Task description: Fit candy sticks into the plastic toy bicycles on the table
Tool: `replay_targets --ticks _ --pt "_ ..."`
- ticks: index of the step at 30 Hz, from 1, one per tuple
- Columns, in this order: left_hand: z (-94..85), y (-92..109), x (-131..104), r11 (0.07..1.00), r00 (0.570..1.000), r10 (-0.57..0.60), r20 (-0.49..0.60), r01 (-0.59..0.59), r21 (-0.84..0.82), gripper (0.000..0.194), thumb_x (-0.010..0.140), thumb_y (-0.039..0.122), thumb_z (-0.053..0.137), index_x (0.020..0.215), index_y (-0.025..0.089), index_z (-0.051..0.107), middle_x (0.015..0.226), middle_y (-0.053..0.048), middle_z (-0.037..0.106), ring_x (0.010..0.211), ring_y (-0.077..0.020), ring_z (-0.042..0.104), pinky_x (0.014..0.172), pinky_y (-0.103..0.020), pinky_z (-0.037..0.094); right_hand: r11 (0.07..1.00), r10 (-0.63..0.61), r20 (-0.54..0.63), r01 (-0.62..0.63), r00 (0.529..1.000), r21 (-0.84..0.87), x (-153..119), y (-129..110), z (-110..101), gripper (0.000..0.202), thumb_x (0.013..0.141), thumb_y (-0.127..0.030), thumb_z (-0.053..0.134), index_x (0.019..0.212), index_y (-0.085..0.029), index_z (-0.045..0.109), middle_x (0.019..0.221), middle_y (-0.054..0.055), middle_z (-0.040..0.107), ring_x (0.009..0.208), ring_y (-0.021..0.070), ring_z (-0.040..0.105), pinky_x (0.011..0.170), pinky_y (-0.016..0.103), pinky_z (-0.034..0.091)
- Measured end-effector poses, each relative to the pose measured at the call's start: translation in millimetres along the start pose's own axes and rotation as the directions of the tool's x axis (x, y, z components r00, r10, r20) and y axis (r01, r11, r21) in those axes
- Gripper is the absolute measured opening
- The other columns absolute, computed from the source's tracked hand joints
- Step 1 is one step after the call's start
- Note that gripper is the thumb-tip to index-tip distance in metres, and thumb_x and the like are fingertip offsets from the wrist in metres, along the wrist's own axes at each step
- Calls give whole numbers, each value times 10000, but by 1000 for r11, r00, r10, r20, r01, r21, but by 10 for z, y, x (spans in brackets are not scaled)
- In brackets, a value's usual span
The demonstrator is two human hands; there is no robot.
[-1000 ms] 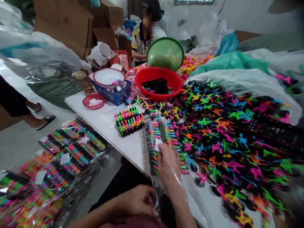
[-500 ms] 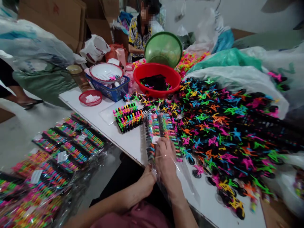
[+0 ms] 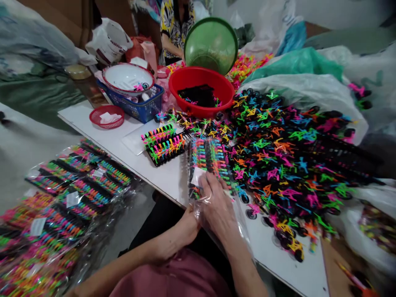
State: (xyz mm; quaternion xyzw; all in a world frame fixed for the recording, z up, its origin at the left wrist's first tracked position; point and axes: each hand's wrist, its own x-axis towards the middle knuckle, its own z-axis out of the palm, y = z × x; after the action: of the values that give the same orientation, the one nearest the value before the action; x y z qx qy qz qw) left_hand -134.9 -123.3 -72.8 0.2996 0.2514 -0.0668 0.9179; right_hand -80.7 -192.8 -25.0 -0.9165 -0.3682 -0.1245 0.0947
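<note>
Clear bag with white label by the hands, any writing illegible

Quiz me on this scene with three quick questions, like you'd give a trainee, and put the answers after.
1. Multiple choice: Which hand touches the white label at the clear bag?
A) left
B) right
C) neither

2. True or false: The green basin stands tilted behind the red basin.

3. Fill in the blank: White papers lie in the small red ____ near the table's far-left edge.

Key:
1. B, the right hand
2. True
3. basket
</note>
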Motion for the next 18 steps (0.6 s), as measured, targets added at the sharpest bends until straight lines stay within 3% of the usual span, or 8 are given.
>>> replay_targets --ticks 4,7,12,15,18 --pt "25 81 -39 999 999 -30 31 29 19 355 589 271 767 923 195 672 872 -53 695 865 -233 595 817 -375 461 999 -20 -8 20 1000 -45 -179 24 -84 531 847 -106 409 1370 -127 320 1396 149 375 1301 270 304 1071 514 220" --pt "39 113 -54 1000 1000 -13 -6 13 4 389 552 245 773 927 201 676 830 -43 694 854 -232 597 817 -366 455 998 -52 31 53 998 -27 -147 30 -145 490 851 -159 448 1336 -197 389 1408 116 370 1304 281 298 1064 532 209" --pt "13 78 -26 1000 1000 -5 -18 5 -14 391 540 239 773 916 205 671 809 -39 687 812 -205 593 792 -351 453 997 -72 -12 72 997 -1 65 6 -76 349 848 -157 462 1182 -219 545 1251 92 546 1203 261 428 1065 532 135" --pt "-11 45 -2 999 1000 -8 -6 8 -33 294 561 267 764 828 184 673 786 -45 683 838 -214 591 792 -344 450 998 -61 -31 62 998 3 38 -11 -19 364 853 -166 464 1211 -198 521 1213 100 567 1160 250 458 1067 528 109" --pt "-30 35 17 999 999 -30 -23 29 -24 243 541 225 773 743 158 655 717 -42 673 805 -208 599 763 -326 448 999 -44 -126 46 991 7 -53 -31 5 399 857 -160 455 1256 -159 475 1155 114 590 1121 243 476 1063 528 132"
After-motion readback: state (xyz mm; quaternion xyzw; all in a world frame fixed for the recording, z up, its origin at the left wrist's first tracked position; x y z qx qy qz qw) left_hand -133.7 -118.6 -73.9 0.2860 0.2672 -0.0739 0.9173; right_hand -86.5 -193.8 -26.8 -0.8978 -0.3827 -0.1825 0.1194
